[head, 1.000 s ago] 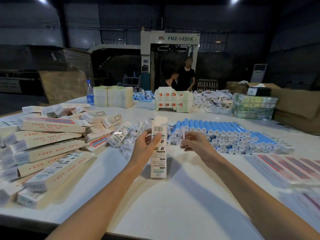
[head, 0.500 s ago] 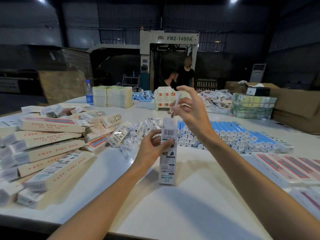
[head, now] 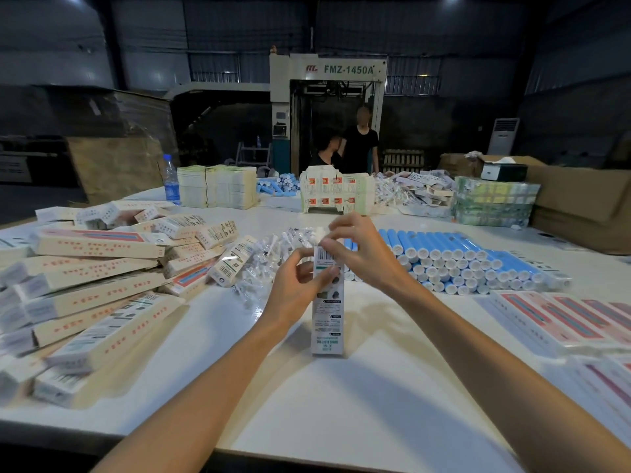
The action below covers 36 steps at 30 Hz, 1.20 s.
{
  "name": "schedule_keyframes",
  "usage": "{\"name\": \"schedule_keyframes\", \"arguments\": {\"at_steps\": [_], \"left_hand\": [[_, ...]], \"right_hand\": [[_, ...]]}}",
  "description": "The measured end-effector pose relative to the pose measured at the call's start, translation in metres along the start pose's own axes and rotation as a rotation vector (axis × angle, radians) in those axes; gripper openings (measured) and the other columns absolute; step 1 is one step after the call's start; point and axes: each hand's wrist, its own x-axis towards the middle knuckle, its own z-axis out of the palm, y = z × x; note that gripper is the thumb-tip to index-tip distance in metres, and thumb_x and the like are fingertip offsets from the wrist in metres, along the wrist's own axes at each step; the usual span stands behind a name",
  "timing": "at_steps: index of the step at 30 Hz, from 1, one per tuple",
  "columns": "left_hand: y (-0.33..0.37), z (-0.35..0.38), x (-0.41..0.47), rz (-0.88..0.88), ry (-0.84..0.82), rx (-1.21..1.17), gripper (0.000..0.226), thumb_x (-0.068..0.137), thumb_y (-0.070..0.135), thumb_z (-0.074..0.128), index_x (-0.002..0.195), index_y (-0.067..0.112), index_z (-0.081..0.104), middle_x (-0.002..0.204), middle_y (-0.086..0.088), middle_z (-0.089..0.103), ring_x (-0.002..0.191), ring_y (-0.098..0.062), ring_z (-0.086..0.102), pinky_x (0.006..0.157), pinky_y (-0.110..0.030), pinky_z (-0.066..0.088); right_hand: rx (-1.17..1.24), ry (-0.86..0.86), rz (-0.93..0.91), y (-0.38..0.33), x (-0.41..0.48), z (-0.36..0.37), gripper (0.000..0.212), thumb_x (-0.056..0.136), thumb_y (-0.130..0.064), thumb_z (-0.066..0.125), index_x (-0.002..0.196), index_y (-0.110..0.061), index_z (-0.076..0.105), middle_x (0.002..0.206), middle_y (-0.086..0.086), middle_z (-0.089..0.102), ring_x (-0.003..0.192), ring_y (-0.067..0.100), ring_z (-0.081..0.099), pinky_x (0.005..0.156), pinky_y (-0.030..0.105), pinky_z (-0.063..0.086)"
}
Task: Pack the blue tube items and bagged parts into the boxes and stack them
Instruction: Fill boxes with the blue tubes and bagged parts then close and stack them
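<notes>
Head view: one box (head: 327, 312) stands upright on the white desk (head: 345, 407), near its centre. The left hand (head: 298, 288) holds the box at its upper half; the grip is curled round it, thumb on the printed front face. The right hand (head: 363, 249) sits at the top end of the box, fingers bent over the opening. Its grip is drawn together there, but whether it pinches a flap or a part cannot be told. The blue tubes (head: 454, 259) lie in stacked rows just behind and to the right of the box. The bagged parts (head: 269, 257) form a loose pile behind the left hand. Closed boxes (head: 92, 281) are heaped at the left, and flat cartons (head: 553, 317) lie at the right.
</notes>
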Motion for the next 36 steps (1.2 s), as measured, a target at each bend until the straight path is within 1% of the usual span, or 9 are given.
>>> {"name": "schedule_keyframes", "arguments": {"at_steps": [4,8,11,14,18,22,27,31,36], "left_hand": [[-0.005,-0.001,0.001,0.017,0.019,0.023,0.046,0.092,0.031,0.085,0.129,0.028,0.057,0.11,0.003,0.082,0.1,-0.019,0.08,0.077,-0.021,0.061],[-0.006,0.001,0.001,0.043,-0.003,-0.037,0.059,0.092,0.025,0.085,0.135,0.041,0.048,0.111,-0.004,0.082,0.098,-0.024,0.08,0.076,-0.026,0.062],[-0.006,0.001,0.0,0.081,0.001,-0.009,0.055,0.092,0.025,0.086,0.134,0.044,0.056,0.111,-0.002,0.082,0.098,-0.022,0.08,0.074,-0.026,0.062],[-0.009,0.003,-0.001,0.075,0.01,0.005,0.047,0.092,0.024,0.085,0.129,0.044,0.063,0.111,0.0,0.082,0.098,-0.021,0.08,0.074,-0.026,0.063],[-0.011,0.011,0.002,0.041,-0.001,0.027,0.039,0.091,0.03,0.086,0.122,0.044,0.066,0.109,0.001,0.082,0.095,-0.02,0.08,0.073,-0.026,0.062],[-0.011,0.022,0.012,-0.047,-0.038,0.063,0.038,0.09,0.032,0.087,0.122,0.039,0.068,0.106,0.004,0.082,0.092,-0.017,0.081,0.065,-0.025,0.061],[-0.019,0.034,0.021,-0.14,-0.083,0.103,0.038,0.094,0.03,0.083,0.128,0.029,0.066,0.102,0.003,0.083,0.091,-0.016,0.081,0.062,-0.024,0.06],[-0.027,0.036,0.019,-0.145,-0.075,0.057,0.036,0.093,0.029,0.084,0.123,0.036,0.067,0.102,0.001,0.083,0.093,-0.02,0.081,0.065,-0.027,0.061],[-0.027,0.038,0.012,-0.133,-0.148,0.018,0.035,0.091,0.027,0.086,0.12,0.038,0.069,0.105,-0.004,0.082,0.094,-0.024,0.081,0.068,-0.03,0.063]], "right_hand": [[0.212,0.159,0.084,0.017,-0.026,0.004,0.027,0.106,-0.025,0.06,0.132,-0.026,0.064,0.127,-0.006,0.055,0.121,0.005,0.055,0.097,0.017,0.044],[0.354,0.055,0.145,0.027,-0.04,0.007,0.038,0.103,-0.031,0.066,0.14,-0.031,0.055,0.124,-0.013,0.064,0.112,0.004,0.065,0.091,0.02,0.054],[0.514,0.035,0.177,0.03,-0.048,0.015,0.045,0.101,-0.031,0.069,0.144,-0.035,0.056,0.132,-0.012,0.065,0.116,0.008,0.066,0.097,0.026,0.056],[0.656,0.021,0.24,0.032,-0.054,0.023,0.035,0.103,-0.03,0.067,0.136,-0.037,0.065,0.133,-0.006,0.066,0.122,0.013,0.065,0.103,0.033,0.053],[0.65,0.07,0.284,0.038,-0.052,0.023,0.021,0.098,-0.025,0.066,0.118,-0.027,0.07,0.122,-0.005,0.067,0.119,0.014,0.064,0.106,0.038,0.05],[0.618,0.076,0.344,0.05,-0.051,0.017,0.011,0.096,-0.021,0.066,0.106,-0.022,0.071,0.111,-0.012,0.066,0.109,0.008,0.065,0.095,0.028,0.049],[0.593,0.078,0.425,0.071,-0.054,0.016,0.013,0.101,-0.021,0.062,0.106,-0.02,0.074,0.118,-0.005,0.067,0.109,0.01,0.067,0.098,0.032,0.053],[0.696,0.164,0.429,0.077,-0.053,0.011,0.021,0.107,-0.03,0.056,0.111,-0.016,0.07,0.105,0.001,0.077,0.097,0.02,0.074,0.082,0.028,0.059],[0.721,0.16,0.432,0.087,-0.046,-0.001,0.017,0.103,-0.018,0.065,0.12,-0.012,0.063,0.103,0.012,0.078,0.091,0.03,0.075,0.08,0.036,0.061]]}}
